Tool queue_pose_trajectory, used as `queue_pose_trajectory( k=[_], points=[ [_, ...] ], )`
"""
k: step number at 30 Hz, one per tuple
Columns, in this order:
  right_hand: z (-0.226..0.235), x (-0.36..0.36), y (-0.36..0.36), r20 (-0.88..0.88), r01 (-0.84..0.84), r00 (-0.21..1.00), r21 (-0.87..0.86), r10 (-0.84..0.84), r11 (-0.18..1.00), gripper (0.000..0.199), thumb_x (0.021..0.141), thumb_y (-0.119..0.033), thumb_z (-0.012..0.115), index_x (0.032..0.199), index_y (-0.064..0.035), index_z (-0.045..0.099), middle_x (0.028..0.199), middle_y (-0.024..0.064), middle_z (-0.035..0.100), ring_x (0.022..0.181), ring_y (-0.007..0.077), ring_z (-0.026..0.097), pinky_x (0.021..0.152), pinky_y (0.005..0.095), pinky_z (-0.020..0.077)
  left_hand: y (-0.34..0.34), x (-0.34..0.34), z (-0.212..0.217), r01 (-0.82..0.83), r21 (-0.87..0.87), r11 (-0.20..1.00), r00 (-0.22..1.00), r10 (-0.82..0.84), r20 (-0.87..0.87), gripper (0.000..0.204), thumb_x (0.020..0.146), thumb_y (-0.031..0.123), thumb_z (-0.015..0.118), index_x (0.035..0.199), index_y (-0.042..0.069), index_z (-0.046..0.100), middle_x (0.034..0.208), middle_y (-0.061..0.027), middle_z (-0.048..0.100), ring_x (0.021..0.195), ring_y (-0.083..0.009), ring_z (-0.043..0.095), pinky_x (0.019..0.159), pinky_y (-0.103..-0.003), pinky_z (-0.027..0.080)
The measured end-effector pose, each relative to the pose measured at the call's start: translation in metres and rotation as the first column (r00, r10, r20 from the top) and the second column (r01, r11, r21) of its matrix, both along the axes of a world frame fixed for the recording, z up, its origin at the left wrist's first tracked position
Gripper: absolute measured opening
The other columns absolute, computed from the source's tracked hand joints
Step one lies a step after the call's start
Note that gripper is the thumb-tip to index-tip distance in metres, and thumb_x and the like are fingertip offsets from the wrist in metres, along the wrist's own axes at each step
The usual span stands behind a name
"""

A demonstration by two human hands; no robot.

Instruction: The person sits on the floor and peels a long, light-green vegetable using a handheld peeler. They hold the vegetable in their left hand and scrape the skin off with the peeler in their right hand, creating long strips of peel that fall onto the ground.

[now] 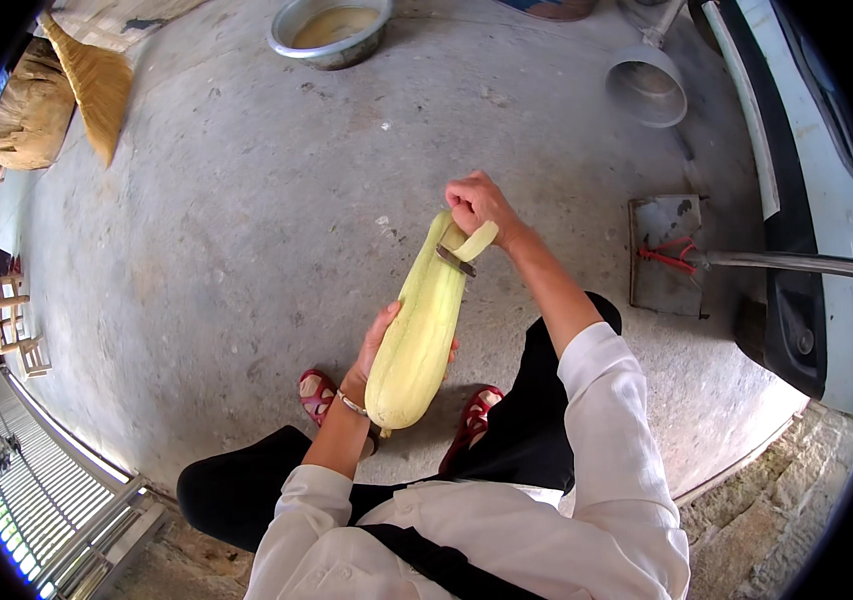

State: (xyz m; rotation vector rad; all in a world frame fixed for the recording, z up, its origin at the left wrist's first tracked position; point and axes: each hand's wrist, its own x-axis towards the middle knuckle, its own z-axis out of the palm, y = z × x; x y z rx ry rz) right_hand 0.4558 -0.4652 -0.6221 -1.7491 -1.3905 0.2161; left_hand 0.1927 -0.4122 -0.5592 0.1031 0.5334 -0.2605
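A long pale yellow-green squash (414, 345) slants in front of me, its rounded end toward my body. My left hand (379, 335) is wrapped around it from beneath, thumb side on the left and fingertips showing at its right edge. At the squash's far end is my right hand (481, 208), closed in a fist on a peeler. The peeler's dark blade (455, 262) lies across the squash's skin, while its handle is mostly hidden. A wide strip of peel (476, 241) curls up from the blade.
On the concrete floor (236, 220) stand a grey basin (331, 35) with cloudy liquid and a metal scoop-like vessel (646, 88). A square metal plate with red parts (668, 255) lies beside a pale vehicle (816, 200). A straw broom (91, 90) and wooden chair (14, 320) are at left.
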Motion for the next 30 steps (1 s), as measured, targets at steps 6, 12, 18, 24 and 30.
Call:
queue_pose_trajectory(
  k=[6, 12, 18, 24, 30],
  points=[
    [-0.015, 0.023, -0.016, -0.073, 0.054, 0.996, -0.033, -0.057, 0.998, 0.007, 0.069, -0.001, 0.048, 0.064, -0.0025, 0.043, 0.052, 0.013, 0.046, 0.048, 0.0287, 0.041, 0.056, 0.0338, 0.0386, -0.004, -0.002, -0.006, 0.104, 0.078, 0.991, 0.995, -0.103, -0.013, 0.073, 0.083, 0.064, 0.046, 0.128, 0.007, 0.047, 0.103, -0.0235, 0.059, 0.085, -0.0314, 0.063, 0.066, -0.043, 0.055],
    [-0.054, 0.078, -0.056, -0.102, 0.306, 0.943, -0.109, -0.317, 0.946, 0.006, 0.071, -0.005, 0.051, 0.068, 0.0004, 0.05, 0.054, 0.0171, 0.048, 0.045, 0.0289, 0.043, 0.045, 0.0356, 0.0375, -0.009, -0.023, 0.01, 0.197, 0.127, 0.972, 0.93, -0.226, 0.289, 0.084, 0.074, 0.071, 0.051, 0.124, 0.002, 0.05, 0.102, -0.0255, 0.057, 0.083, -0.0333, 0.061, 0.065, -0.041, 0.054],
    [-0.053, 0.09, -0.055, -0.39, 0.373, 0.788, -0.312, -0.476, 0.874, 0.01, 0.074, -0.008, 0.053, 0.069, 0.0002, 0.055, 0.057, 0.0132, 0.055, 0.048, 0.0221, 0.051, 0.049, 0.0336, 0.0409, -0.002, -0.009, 0.019, 0.123, 0.203, 0.971, 0.977, -0.154, 0.148, 0.087, 0.071, 0.069, 0.053, 0.126, 0.002, 0.046, 0.105, -0.0248, 0.057, 0.085, -0.0318, 0.062, 0.069, -0.042, 0.054],
    [0.041, 0.033, -0.024, -0.377, 0.204, 0.9, -0.073, -0.217, 0.976, 0.009, 0.076, 0.001, 0.048, 0.067, -0.0018, 0.049, 0.055, 0.0089, 0.049, 0.052, 0.0217, 0.047, 0.058, 0.0347, 0.0417, 0.001, 0.001, 0.008, 0.042, 0.273, 0.961, 0.999, -0.049, 0.02, 0.087, 0.07, 0.068, 0.057, 0.129, 0.006, 0.045, 0.11, -0.0202, 0.057, 0.092, -0.0306, 0.061, 0.074, -0.044, 0.055],
    [0.04, 0.017, -0.006, -0.009, 0.157, 0.988, 0.034, -0.156, 0.987, 0.009, 0.069, 0.001, 0.049, 0.067, -0.0055, 0.044, 0.059, 0.0063, 0.047, 0.062, 0.0242, 0.044, 0.074, 0.0325, 0.0375, -0.006, -0.015, 0.003, 0.081, 0.138, 0.987, 0.994, -0.091, 0.066, 0.087, 0.066, 0.062, 0.068, 0.129, 0.007, 0.045, 0.11, -0.0204, 0.057, 0.092, -0.0313, 0.061, 0.075, -0.043, 0.055]
  ],
)
